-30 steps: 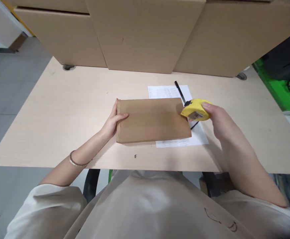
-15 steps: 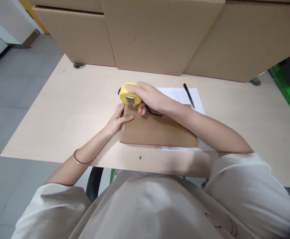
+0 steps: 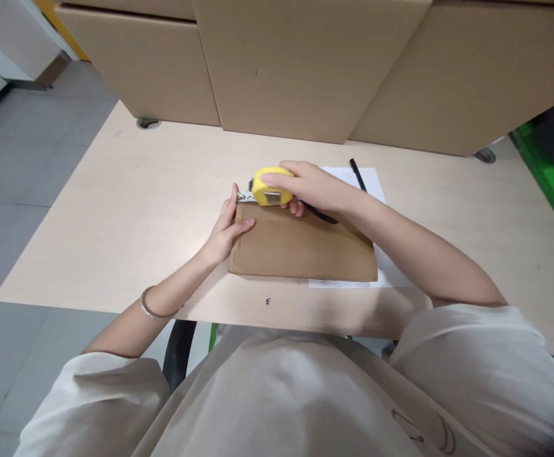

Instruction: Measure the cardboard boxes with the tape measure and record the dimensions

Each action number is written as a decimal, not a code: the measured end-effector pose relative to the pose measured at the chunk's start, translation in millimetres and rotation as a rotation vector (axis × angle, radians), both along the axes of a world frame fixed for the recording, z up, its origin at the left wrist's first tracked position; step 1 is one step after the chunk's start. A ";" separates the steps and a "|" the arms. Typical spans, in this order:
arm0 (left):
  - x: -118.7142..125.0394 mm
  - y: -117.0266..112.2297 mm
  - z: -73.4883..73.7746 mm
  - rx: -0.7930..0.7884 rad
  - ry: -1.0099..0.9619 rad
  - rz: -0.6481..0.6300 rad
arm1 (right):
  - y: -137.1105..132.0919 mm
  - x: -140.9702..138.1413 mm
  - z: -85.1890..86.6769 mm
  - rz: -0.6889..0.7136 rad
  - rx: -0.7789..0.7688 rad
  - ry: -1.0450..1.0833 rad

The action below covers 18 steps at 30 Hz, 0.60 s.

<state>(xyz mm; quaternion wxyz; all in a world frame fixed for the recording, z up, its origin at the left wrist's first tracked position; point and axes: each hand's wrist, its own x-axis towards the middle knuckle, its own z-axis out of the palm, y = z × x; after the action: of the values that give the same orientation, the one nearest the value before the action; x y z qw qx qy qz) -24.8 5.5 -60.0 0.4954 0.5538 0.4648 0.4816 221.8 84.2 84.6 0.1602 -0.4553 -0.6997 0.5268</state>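
A flat brown cardboard box (image 3: 300, 251) lies on the light wooden table (image 3: 129, 209), partly over a printed white sheet (image 3: 376, 187). My left hand (image 3: 224, 228) grips the box's left end, thumb on top, fingers at the far left corner where the tape's metal tip (image 3: 244, 197) shows. My right hand (image 3: 312, 187) is closed on a yellow tape measure (image 3: 270, 187) held over the box's far edge, a short way right of that corner. A black strap (image 3: 322, 216) hangs from the tape measure across the box top.
A black pen (image 3: 356, 174) lies on the sheet beyond my right arm. Large cardboard boxes (image 3: 305, 70) stand along the table's far edge. Cable holes (image 3: 147, 122) sit in the table's far corners. Grey floor lies to the left, something green at the right.
My right hand carried the tape measure from the box's right end to its far left corner, then drew it a little rightward, leaving the tip at the corner. My left hand stayed on the box.
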 end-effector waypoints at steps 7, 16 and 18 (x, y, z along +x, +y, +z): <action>-6.9 -0.5 -1.4 -0.120 0.035 -0.024 | -16.2 148.6 -2.7 -0.288 0.019 0.105; -10.7 -1.0 -0.5 -0.114 0.037 -0.036 | -29.2 190.1 -37.9 -0.449 -0.025 0.185; -10.3 -1.9 0.1 -0.139 0.017 -0.030 | -30.7 184.0 -38.2 -0.449 -0.028 0.209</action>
<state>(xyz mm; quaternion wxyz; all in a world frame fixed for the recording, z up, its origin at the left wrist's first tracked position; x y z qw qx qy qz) -35.0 3.5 -59.9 0.5357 0.5291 0.4930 0.4359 405.7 53.5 46.3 0.3385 -0.5445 -0.5532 0.5319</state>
